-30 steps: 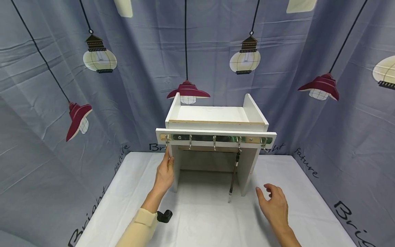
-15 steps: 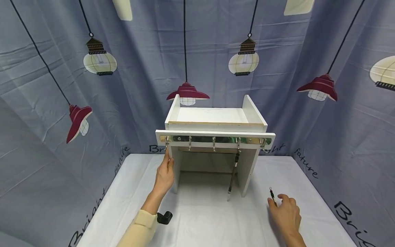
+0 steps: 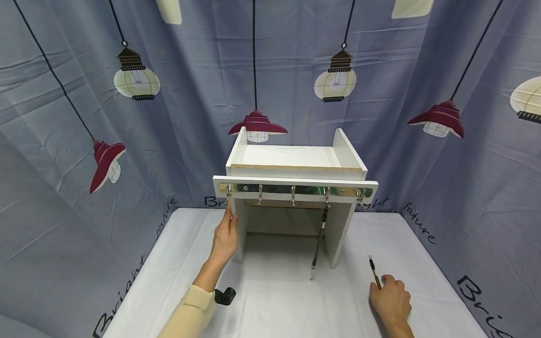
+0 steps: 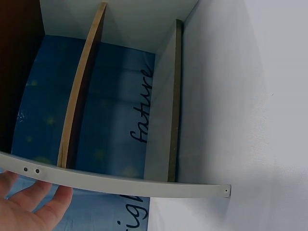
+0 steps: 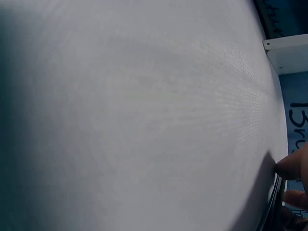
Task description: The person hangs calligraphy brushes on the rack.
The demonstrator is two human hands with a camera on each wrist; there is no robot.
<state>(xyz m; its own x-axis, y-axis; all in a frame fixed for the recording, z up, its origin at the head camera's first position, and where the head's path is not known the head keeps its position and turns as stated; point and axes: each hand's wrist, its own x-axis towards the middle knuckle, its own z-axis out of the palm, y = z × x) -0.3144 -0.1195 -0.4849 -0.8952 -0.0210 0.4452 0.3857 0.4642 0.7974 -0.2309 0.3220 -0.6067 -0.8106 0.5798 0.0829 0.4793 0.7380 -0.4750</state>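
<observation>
A white shelf unit stands on the table, with a row of metal hooks along its front rail. My left hand grips the left side panel, thumb at its front edge; the left wrist view shows fingertips against the panel's outer face. From the fourth hook hangs a slender writing brush, brown-handled with a pale tip. To the right of the shelf, low over the cloth, my right hand pinches another brush, its looped end pointing away from me and its lower part hidden by the hand.
White cloth covers the table. Behind and at both sides hangs a blue-grey curtain printed with lamps. A black wrist mount sticks out from my left wrist.
My right hand has moved right and toward me; a brush, not visible in it a second ago, now shows between its fingers. My left hand has stayed at the panel.
</observation>
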